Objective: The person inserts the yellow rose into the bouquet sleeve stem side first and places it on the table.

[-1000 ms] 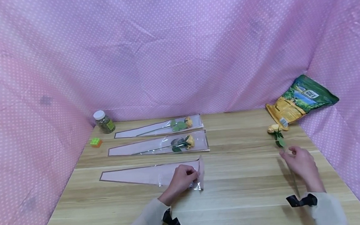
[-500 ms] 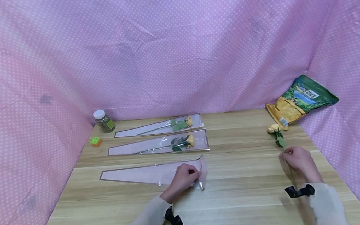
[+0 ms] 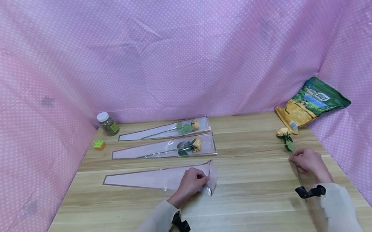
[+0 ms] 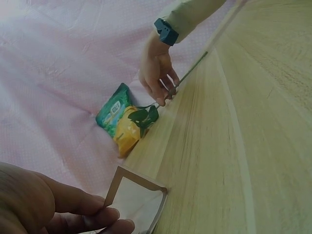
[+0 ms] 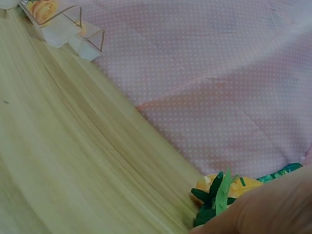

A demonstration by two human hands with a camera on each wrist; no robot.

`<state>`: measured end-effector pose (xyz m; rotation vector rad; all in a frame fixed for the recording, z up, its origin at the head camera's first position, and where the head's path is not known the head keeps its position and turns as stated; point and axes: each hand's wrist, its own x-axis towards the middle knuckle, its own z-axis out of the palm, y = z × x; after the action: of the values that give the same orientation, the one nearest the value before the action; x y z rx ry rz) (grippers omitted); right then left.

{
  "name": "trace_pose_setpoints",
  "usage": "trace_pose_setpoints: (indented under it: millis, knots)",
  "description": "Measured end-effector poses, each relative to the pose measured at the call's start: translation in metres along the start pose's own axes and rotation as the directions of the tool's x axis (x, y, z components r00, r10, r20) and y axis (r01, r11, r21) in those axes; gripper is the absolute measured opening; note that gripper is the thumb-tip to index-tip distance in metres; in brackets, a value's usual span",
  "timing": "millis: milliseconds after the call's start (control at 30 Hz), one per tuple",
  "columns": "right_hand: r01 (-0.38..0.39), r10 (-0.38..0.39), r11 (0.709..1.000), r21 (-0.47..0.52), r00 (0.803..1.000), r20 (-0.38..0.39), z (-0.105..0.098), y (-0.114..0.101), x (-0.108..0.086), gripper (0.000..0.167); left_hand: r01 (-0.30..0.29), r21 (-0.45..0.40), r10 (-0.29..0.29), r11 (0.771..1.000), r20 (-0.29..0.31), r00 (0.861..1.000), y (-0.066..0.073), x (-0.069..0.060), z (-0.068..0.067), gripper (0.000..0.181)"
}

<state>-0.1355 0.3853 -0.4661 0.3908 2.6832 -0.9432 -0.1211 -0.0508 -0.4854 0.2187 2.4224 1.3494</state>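
My left hand [image 3: 191, 182] pinches the wide mouth of a clear flower sleeve [image 3: 142, 179] with a brown border. In the left wrist view the mouth of that sleeve [image 4: 139, 197] gapes a little beyond the fingertips. Over on the right, my right hand [image 3: 308, 163] pinches the green stem of a pale yellow rose [image 3: 283, 132] between thumb and fingers. The left wrist view shows this stem [image 4: 192, 68] running past the right hand [image 4: 157, 73]. In the right wrist view the rose's leaves [image 5: 214, 197] stick out beyond the thumb, and most of the hand is cut off.
Two sleeves, a middle one [image 3: 124, 154] and a back one [image 3: 129, 136], each hold a yellow rose. A white-lidded jar [image 3: 108, 125] and a toy block [image 3: 99, 145] stand at the left. A green and yellow bag [image 3: 313, 103] leans at the back right against the pink cloth [image 3: 182, 52].
The sleeve's mouth has spread out to the right and opened wider at my left hand. My right hand has moved slightly forward and its fingers have closed on the rose stem.
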Motion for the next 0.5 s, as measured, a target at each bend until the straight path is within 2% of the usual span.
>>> trace_pose_setpoints:
  millis: [200,367,500]
  knots:
    - [0.013,-0.012,0.997,0.074,1.000,-0.016,0.0004,0.0001,0.0054,0.028,0.013,0.004,-0.013,1.000,-0.005,1.000,0.0004,0.0002,0.0002,0.021]
    - [-0.011,0.012,0.984,0.180,1.000,-0.004,0.0008,0.0009,0.0065,0.029,0.010,-0.001,-0.010,1.000,-0.007,1.000,0.0008,0.0003,0.0008,0.022]
    - [-0.026,0.023,0.970,0.241,1.000,0.015,-0.0001,0.0014,0.0055,0.022,0.016,0.003,-0.016,1.000,-0.009,1.000,0.0013,0.0001,0.0009,0.022]
